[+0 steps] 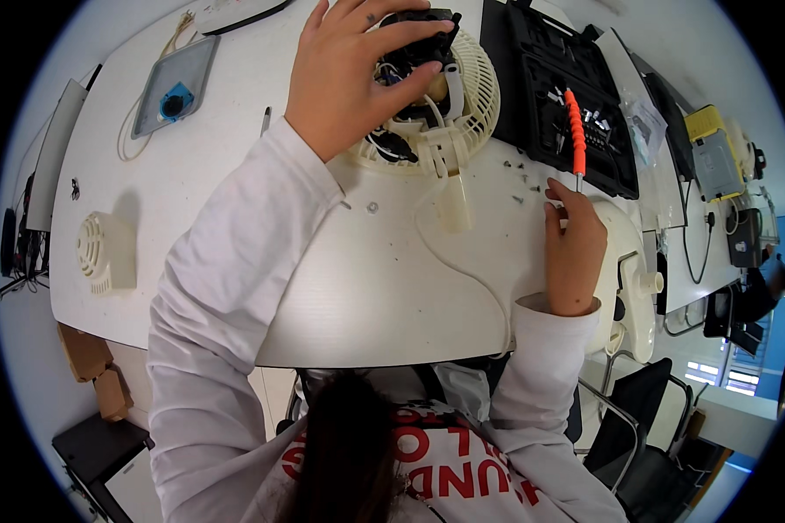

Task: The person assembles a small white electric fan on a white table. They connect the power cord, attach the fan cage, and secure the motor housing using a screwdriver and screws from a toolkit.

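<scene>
My left hand [353, 74] reaches up to a partly dismantled fan and grips its black motor housing [423, 39] with thumb and fingers. Beneath lies the cream fan grille [481, 83], with wiring and a cream neck [453, 202] pointing toward me. My right hand [576, 253] is at the right, fingers curled around the lower metal end of an orange flexible screwdriver shaft [576, 131]. Its grip is partly hidden; index finger and thumb tips are apart. Several loose screws [516, 174] lie beside those fingertips.
A black tool case [541, 70] with bits stands open behind my right hand. The cream fan base [632, 301] is at the right edge. At left are a grey tray [153, 96] holding a blue round part [175, 102] and a cream vented cover [106, 253]. A cord [467, 275] crosses the table.
</scene>
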`<state>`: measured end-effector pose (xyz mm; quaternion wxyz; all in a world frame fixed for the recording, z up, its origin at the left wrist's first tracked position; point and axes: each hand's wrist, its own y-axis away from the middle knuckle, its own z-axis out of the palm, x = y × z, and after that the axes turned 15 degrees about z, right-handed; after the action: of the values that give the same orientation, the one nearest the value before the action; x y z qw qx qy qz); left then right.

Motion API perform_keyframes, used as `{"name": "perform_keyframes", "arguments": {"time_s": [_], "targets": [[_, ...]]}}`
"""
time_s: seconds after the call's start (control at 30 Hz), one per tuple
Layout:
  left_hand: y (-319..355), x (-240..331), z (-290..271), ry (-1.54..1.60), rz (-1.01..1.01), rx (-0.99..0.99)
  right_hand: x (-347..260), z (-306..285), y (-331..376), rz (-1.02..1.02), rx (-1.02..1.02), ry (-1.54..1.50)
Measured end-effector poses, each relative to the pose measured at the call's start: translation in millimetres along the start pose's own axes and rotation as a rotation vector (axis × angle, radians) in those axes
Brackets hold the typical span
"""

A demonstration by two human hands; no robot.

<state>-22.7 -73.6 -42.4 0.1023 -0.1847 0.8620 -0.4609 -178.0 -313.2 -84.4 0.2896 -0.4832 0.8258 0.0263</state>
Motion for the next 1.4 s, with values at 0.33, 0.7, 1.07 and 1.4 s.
{"name": "perform_keyframes", "arguments": {"time_s": [0.33, 0.7, 1.07, 1.4], "targets": [[0.7, 1.8, -2.7, 0.03, -0.041, -0.027, -6.2, 9.5, 0.0, 0.059, 0.015, 0.166], [0.6, -1.9, 0.4, 0.03, 0.002, 0.0, -4.1, 17.2, -2.0, 0.019, 0.074, 0.13], [1.7, -2.4, -0.2, 0.036, 0.0, 0.003, -7.8, 15.7, 0.3, 0.042, 0.043, -0.092], [4.7, -3.8, 6.1, -0.019, -0.019, -0.005, -28.6, -2.8, 3.3, 0.062, -0.005, -0.366]]}}
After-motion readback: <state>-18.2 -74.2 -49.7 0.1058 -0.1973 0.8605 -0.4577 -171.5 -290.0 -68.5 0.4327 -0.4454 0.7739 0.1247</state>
